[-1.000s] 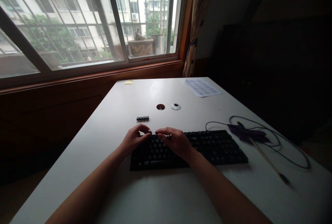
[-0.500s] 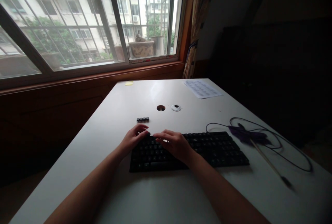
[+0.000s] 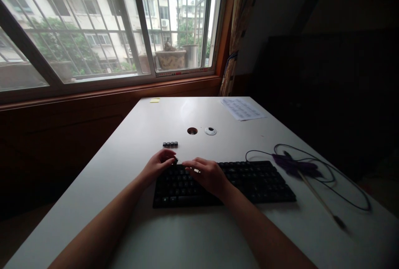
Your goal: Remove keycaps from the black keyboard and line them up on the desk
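Observation:
A black keyboard (image 3: pixel 249 182) lies across the white table. Over its upper left corner, my left hand (image 3: pixel 160 164) pinches a small black keycap (image 3: pixel 176 160) between thumb and fingertips. Close beside it, my right hand (image 3: pixel 207 174) is closed on a thin pale stick (image 3: pixel 197 170); its tip reaches toward the keycap, and most of it is hidden by the fingers. Several loose black keycaps (image 3: pixel 170 144) stand in a row on the table just beyond my left hand.
To the right lie a looped black cable (image 3: pixel 349 186), a dark purple cloth (image 3: pixel 296 166) and a brush with a long pale handle (image 3: pixel 318 194). A round hole (image 3: pixel 192 130) and its white cover (image 3: pixel 210 130) are farther back, with papers (image 3: pixel 245 109) and a yellow note (image 3: pixel 155 100).
The keycap in my left hand now shows more plainly, tilted between the fingertips. Both hands have stayed nearly in place, and the whole view has shifted slightly.

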The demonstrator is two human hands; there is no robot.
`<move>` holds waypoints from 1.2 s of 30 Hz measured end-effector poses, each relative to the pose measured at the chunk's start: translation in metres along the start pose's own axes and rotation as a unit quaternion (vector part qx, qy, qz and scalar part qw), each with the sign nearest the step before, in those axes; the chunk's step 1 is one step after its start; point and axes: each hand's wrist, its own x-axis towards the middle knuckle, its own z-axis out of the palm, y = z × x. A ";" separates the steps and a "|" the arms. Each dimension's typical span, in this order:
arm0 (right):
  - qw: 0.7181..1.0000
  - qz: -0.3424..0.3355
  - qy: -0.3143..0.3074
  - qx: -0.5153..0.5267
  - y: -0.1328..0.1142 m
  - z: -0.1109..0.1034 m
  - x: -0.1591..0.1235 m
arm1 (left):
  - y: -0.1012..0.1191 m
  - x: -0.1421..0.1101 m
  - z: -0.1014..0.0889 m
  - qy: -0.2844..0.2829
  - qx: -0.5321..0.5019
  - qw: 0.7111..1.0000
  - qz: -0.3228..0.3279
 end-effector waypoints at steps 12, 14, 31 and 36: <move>0.997 0.006 0.077 0.005 0.000 -0.002 -0.001 | 0.006 -0.001 0.000 0.026 -0.021 0.999 0.017; 0.993 0.011 0.117 -0.011 -0.001 -0.004 0.000 | 0.013 -0.005 0.000 0.028 -0.010 0.999 0.019; 0.998 -0.040 0.041 -0.010 0.004 0.004 -0.002 | 0.038 -0.018 0.003 -0.066 0.036 0.996 0.053; 0.997 -0.056 0.049 -0.029 0.004 0.008 0.000 | 0.028 -0.016 0.004 -0.084 0.064 0.992 0.063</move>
